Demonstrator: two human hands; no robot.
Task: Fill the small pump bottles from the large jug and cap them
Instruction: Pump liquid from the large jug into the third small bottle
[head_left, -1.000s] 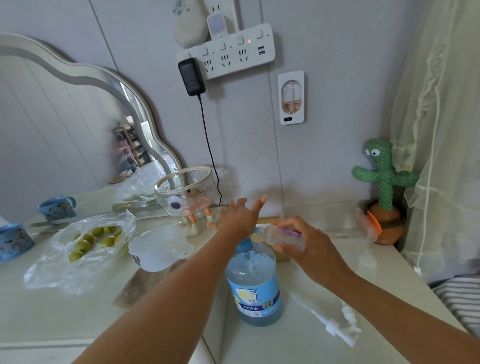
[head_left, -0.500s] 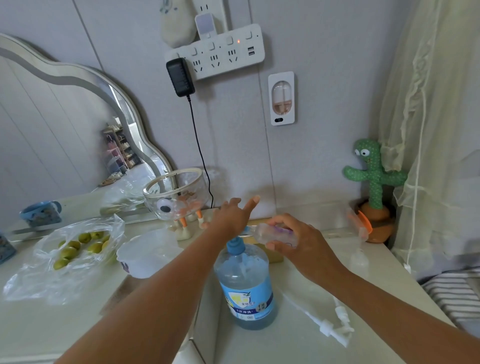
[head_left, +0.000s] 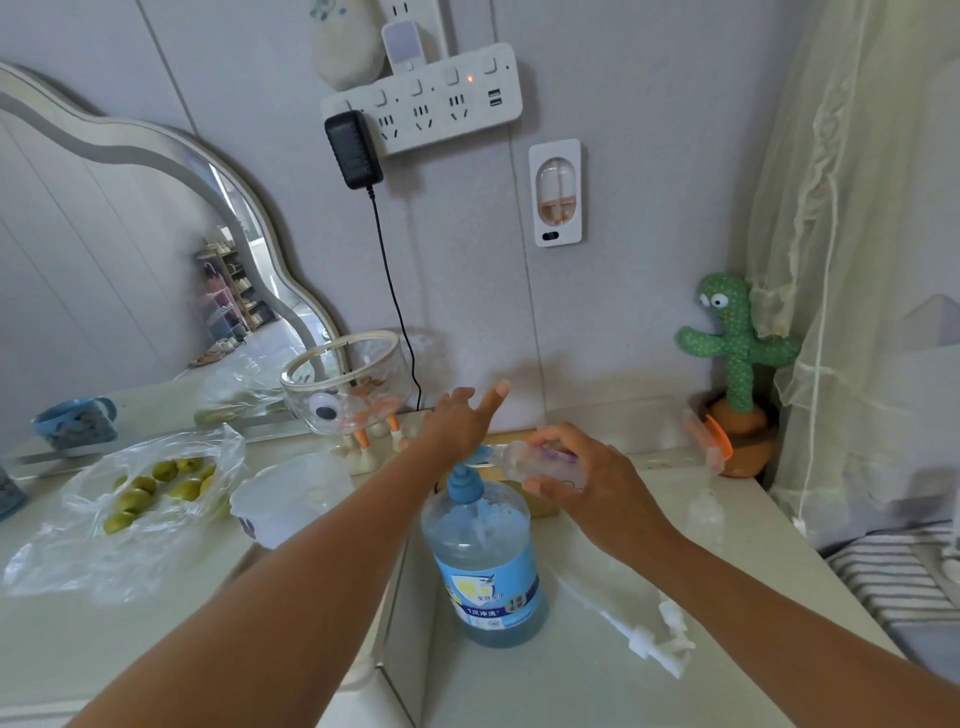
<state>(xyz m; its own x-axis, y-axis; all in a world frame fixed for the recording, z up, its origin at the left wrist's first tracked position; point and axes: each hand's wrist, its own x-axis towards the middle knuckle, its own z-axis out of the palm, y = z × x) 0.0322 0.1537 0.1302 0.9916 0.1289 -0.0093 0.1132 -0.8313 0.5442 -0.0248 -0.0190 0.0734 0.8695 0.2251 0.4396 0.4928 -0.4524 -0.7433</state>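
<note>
Left hand flat over blue pump head of large jug, fingers straight, palm pressing. Right hand grips small bottle on its side, mouth at spout just under left palm. Likely filling step. Press slow, full strokes; seat mouth on spout first; raise neck as level climbs. White pump caps lie behind right wrist, toward body.

Bare left hand and bare right hand on slim forearms, uncovered to the frame edge

On the large jug — "1次冲洗".
</note>
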